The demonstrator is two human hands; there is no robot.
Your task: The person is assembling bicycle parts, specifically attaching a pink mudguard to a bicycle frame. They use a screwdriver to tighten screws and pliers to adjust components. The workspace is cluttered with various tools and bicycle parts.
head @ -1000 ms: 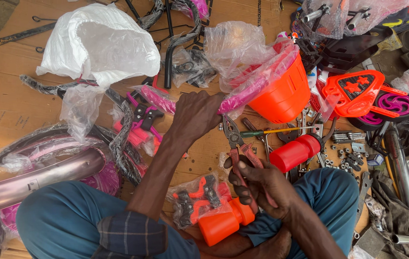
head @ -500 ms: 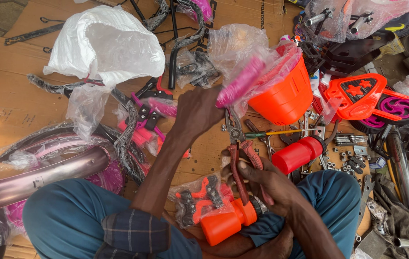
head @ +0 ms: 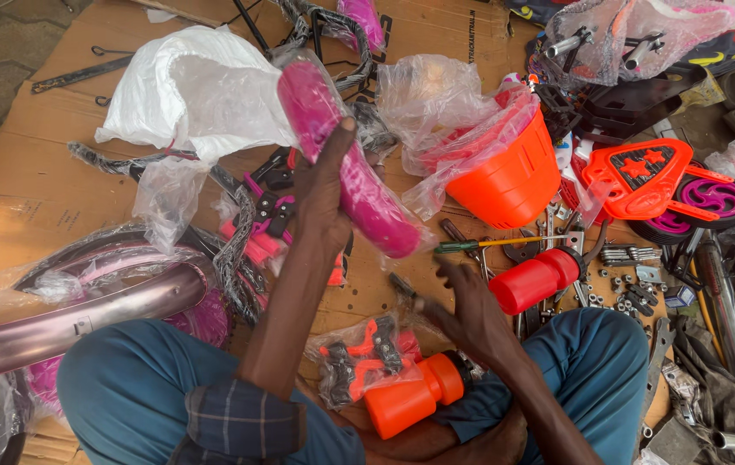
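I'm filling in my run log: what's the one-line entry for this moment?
left hand: holds pink mudguard raised | right hand: over tools on cardboard | orange bottle: in lap

The setting is an informal bicycle-assembly workshop at ground level. Flattened cardboard [head: 31,164] serves as the work floor, with paving visible at 10 o'clock. Unassembled children's cycle parts, many in clear plastic wrap, cover it: an orange basket [head: 510,176] at 1 o'clock, a pink training wheel [head: 714,197] at 2 o'clock, a pink mudguard [head: 346,155] near centre. A screwdriver [head: 492,244] and loose nuts and bolts [head: 635,297] lie at 3 o'clock.
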